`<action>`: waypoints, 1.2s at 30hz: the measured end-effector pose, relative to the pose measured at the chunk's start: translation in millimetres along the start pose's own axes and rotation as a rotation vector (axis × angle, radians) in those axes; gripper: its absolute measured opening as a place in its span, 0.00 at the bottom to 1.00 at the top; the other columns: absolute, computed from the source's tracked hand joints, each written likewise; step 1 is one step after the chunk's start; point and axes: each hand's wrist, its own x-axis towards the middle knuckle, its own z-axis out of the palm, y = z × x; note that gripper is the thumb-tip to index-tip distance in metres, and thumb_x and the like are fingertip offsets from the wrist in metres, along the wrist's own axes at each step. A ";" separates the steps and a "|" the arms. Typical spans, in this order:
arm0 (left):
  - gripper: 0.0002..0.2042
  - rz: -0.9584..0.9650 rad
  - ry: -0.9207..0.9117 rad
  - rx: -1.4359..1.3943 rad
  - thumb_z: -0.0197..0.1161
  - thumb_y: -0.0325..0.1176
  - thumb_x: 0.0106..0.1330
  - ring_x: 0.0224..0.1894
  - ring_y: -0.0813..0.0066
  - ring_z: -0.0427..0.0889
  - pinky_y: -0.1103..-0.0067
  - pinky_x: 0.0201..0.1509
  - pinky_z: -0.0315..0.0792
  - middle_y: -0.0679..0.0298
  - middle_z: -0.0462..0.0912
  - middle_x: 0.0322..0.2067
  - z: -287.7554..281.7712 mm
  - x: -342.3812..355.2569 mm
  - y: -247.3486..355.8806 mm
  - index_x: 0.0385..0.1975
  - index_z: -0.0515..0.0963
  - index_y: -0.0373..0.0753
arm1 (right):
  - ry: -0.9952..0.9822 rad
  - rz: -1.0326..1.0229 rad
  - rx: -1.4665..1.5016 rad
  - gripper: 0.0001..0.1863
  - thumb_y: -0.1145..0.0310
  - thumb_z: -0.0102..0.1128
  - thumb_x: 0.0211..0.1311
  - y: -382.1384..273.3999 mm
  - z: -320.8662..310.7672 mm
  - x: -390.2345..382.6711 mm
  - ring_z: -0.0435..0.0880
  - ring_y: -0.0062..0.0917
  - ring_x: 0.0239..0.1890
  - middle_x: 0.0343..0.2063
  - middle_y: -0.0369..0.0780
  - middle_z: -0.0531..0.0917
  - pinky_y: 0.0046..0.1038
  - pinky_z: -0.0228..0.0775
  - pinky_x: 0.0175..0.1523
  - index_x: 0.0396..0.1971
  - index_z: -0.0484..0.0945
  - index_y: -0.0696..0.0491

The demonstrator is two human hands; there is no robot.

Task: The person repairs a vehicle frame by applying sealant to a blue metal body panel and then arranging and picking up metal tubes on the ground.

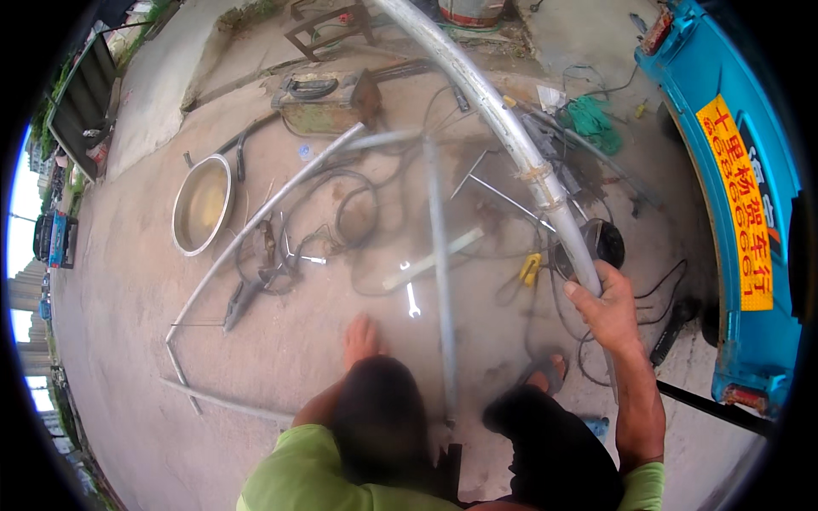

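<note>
My right hand (607, 308) is wrapped round a thick grey metal pipe (498, 106). The pipe rises past the top of the view, with a rusty joint partway along it. My left hand (361, 341) is low beside my dark-clad knee, its fingers stretched out and holding nothing I can see. The knee hides part of that hand, and whether it touches the ground I cannot tell. Just beyond it lies an open-ended wrench (411, 291). Between my legs, a straight grey pipe (439, 255) runs away from me, with a pale flat strip (433, 258) near its middle.
A thin bent pipe frame (264, 213) and a round metal basin (204, 205) lie to the left, near an angle grinder (247, 298). Cables, a T-handled tool (511, 202) and a yellow clamp-like thing (530, 269) are scattered around. A worn metal box (328, 104) stands farther off; a blue vehicle (741, 85) borders the right.
</note>
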 end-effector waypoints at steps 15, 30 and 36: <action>0.29 0.083 0.096 0.071 0.63 0.33 0.55 0.66 0.43 0.66 0.52 0.68 0.58 0.46 0.69 0.63 9.8 -2.4 6.4 0.60 0.70 0.35 | 0.109 0.038 -0.076 0.19 0.58 0.70 0.59 25.4 -17.7 2.5 0.77 0.22 0.31 0.26 0.39 0.81 0.29 0.69 0.38 0.40 0.81 0.59; 0.29 0.074 0.058 0.061 0.63 0.34 0.56 0.67 0.45 0.64 0.53 0.69 0.57 0.47 0.66 0.64 5.0 0.7 5.7 0.60 0.70 0.36 | 0.474 0.240 0.326 0.15 0.58 0.61 0.66 193.7 -72.7 -15.9 0.68 0.15 0.15 0.17 0.32 0.73 0.20 0.57 0.21 0.31 0.77 0.55; 0.30 0.078 0.036 0.091 0.64 0.36 0.57 0.67 0.44 0.65 0.53 0.68 0.59 0.47 0.68 0.64 4.3 2.8 4.0 0.62 0.68 0.38 | 0.622 0.424 0.277 0.22 0.48 0.55 0.70 269.1 -95.1 -8.6 0.67 0.15 0.15 0.17 0.33 0.72 0.21 0.56 0.19 0.34 0.78 0.56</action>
